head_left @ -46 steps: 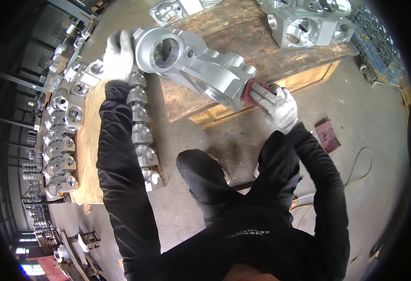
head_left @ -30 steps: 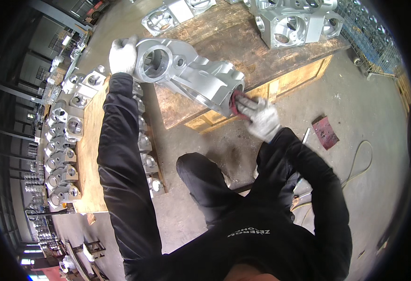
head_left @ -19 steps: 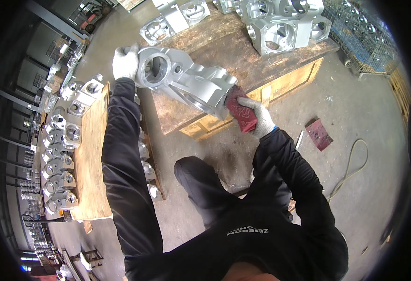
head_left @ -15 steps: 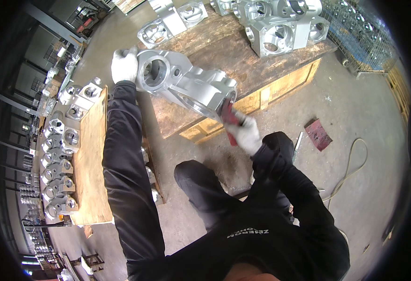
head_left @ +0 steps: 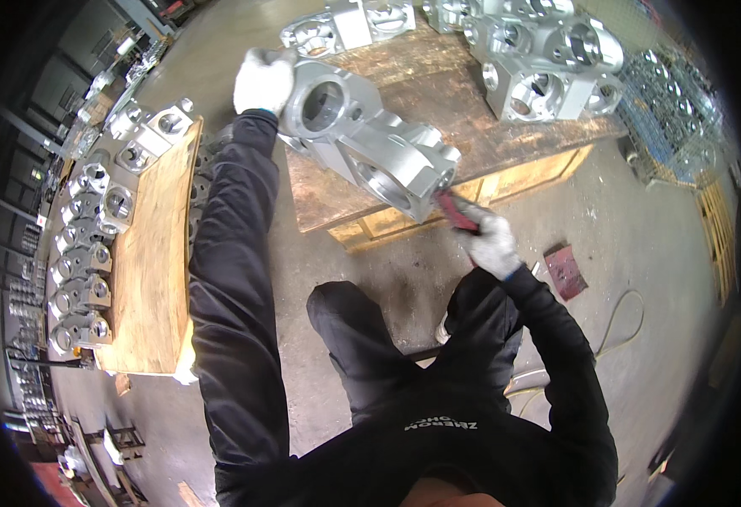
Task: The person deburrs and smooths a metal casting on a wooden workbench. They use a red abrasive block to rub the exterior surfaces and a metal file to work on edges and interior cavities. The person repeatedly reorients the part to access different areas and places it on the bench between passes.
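The white-gloved left hand (head_left: 264, 82) curled its fingers around one end of a silver, hollow metal casting (head_left: 362, 127) over a brown wooden bench (head_left: 438, 84). The white-gloved right hand (head_left: 492, 242) pinched a dark-red, flat pad (head_left: 456, 211) beside its other end.

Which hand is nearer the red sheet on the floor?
Right: right hand slightly left of the red sheet; left hand much farther left, on the silver casting.
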### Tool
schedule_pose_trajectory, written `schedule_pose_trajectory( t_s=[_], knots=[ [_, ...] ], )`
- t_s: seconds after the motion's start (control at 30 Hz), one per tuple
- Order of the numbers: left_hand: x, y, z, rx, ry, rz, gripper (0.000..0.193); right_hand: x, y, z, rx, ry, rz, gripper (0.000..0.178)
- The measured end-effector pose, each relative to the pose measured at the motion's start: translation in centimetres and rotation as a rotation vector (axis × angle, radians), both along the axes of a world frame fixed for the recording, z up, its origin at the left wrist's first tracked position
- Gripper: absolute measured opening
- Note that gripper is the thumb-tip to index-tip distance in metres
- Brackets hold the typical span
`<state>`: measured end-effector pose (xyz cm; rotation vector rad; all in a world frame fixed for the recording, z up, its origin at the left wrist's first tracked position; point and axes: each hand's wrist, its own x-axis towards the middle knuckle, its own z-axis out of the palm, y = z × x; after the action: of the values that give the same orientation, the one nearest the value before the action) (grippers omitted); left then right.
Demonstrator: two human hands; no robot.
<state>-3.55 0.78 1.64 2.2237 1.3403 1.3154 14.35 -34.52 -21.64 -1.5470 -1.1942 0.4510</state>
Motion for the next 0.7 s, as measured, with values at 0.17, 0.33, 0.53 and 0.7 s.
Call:
schedule_pose_trajectory(
  t_s=[0.17, 0.33, 0.53, 0.7],
  knots=[
    [0.1, -1.1, 0.4, -0.071, -0.002, -0.025, 0.063, 0.9, 3.0, 10.1, 0.258, -0.737, -0.203, 0.053],
    [-0.1, -1.1, 1.0, -0.061, 0.049, -0.013, 0.066, -3.1, 13.4, 17.2, 0.332, -1.216, 0.018, 0.050],
    [0.3, -1.9, 0.8, -0.043, 0.077, 0.062, 0.062, -7.8, 15.8, 17.9, 0.069, -0.574, 0.040, 0.044],
    [0.3, -2.7, 1.3, -0.070, 0.041, 0.036, 0.058, -9.3, 16.5, 18.6, 0.217, 0.905, 0.365, 0.048]
  ],
)
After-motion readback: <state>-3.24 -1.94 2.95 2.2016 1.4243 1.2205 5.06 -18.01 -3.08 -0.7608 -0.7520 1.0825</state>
